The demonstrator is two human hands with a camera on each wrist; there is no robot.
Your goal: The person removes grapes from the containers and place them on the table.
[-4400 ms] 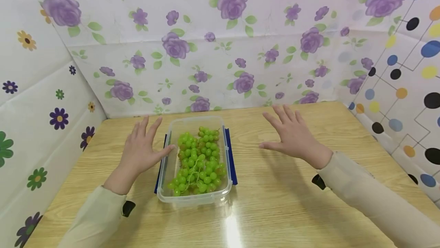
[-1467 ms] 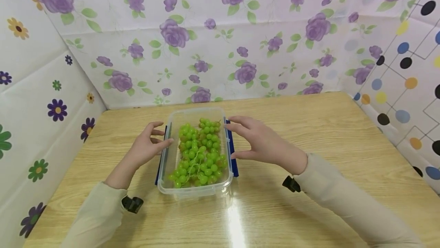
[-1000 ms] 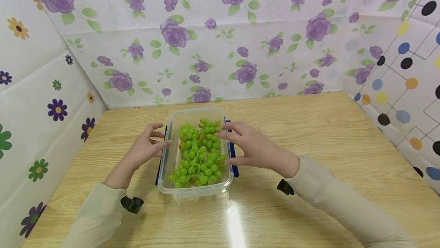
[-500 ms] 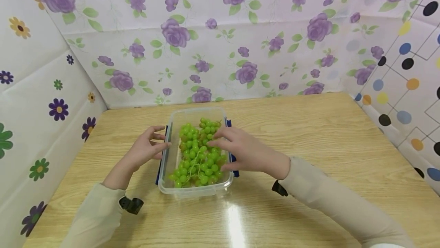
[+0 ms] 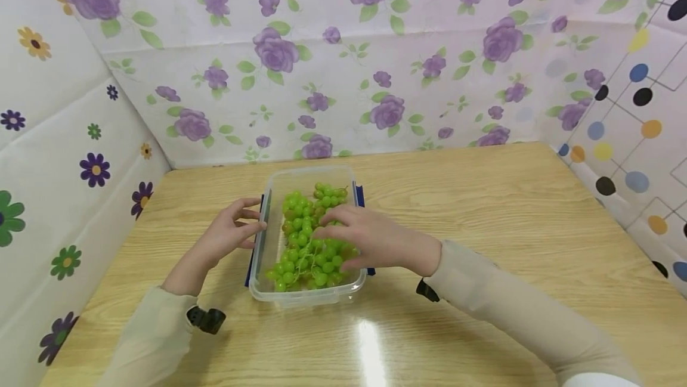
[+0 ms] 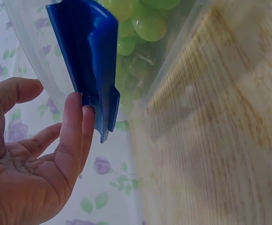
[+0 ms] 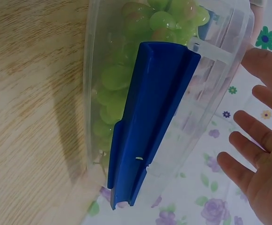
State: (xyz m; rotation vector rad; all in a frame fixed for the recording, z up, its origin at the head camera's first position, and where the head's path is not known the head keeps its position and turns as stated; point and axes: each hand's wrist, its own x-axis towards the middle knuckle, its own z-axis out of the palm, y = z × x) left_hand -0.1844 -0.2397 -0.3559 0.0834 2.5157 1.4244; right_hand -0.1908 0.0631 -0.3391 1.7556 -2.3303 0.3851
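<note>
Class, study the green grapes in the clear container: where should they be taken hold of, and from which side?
Probably by the pale stem, pinched from above. It lies exposed on top of the near grapes, and the clear container is open at the top, while its walls hinder a sideways approach. The right hand reaches over that opening.

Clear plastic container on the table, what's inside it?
Inside the container are bunches of green grapes with thin stems showing. The right hand hides some of them in the head view; whatever lies directly beneath the grapes is covered.
</note>
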